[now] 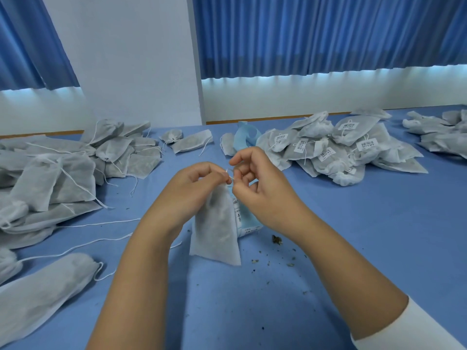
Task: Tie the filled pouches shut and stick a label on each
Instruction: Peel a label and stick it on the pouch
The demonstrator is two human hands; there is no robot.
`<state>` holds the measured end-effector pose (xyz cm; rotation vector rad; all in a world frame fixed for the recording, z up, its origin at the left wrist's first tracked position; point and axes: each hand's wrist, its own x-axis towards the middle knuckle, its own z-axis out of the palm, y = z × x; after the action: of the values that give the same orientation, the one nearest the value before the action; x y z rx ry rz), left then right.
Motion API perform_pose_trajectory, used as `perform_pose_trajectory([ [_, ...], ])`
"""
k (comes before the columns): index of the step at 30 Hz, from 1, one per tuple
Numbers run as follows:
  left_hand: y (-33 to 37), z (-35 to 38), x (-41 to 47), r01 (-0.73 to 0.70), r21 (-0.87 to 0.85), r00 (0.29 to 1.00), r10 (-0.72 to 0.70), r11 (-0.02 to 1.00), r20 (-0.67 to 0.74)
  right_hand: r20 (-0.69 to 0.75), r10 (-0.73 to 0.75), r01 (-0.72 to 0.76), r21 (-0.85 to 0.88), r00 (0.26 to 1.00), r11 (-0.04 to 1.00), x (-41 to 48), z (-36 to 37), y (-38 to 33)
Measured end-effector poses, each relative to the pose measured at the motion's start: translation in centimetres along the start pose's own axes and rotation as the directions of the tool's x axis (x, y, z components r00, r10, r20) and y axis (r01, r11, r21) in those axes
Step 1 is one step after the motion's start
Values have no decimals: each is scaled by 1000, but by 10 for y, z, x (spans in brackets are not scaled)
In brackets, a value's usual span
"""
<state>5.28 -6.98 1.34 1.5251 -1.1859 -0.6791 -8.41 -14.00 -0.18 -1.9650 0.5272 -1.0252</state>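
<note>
Blue table [353, 236], wide, running to the wall. Left: loose heap of unlabelled pouches [63, 178], drawstrings trailing; stray white strings [101, 223] lie on the bare surface beside it. Near-left corner: one long pouch [45, 291] on its side. Back centre: two single pouches [188, 141], then a pale blue strip [243, 137]. Right: heap of barcode-labelled pouches [336, 150]; a further heap [439, 132] at far right. Centre: upright pouch [217, 231], lower edge apparently on the surface, label sheet [246, 223] behind it, dried crumbs [276, 239] scattered close by.
</note>
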Motion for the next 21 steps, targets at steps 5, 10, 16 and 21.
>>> perform_pose_trajectory([
  [5, -1, 2, 0, 6, 20, 1000, -5, 1000, -28, -59, -3, 4, 16, 998, 1000, 1, 1, 5],
  [10, 0, 2, 1, 26, 23, 999, -26, 999, -22, -108, -14, 22, 74, 994, 997, 1, 7, 5],
  [16, -5, 0, 3, 26, 95, 998, -20, 995, -67, -111, -77, 71, -56, 991, 996, 0, 4, 1],
  [21, -7, -2, 3, 3, 126, 1000, 1, 992, -31, -74, -79, 64, -193, 994, 979, -1, 1, 6],
])
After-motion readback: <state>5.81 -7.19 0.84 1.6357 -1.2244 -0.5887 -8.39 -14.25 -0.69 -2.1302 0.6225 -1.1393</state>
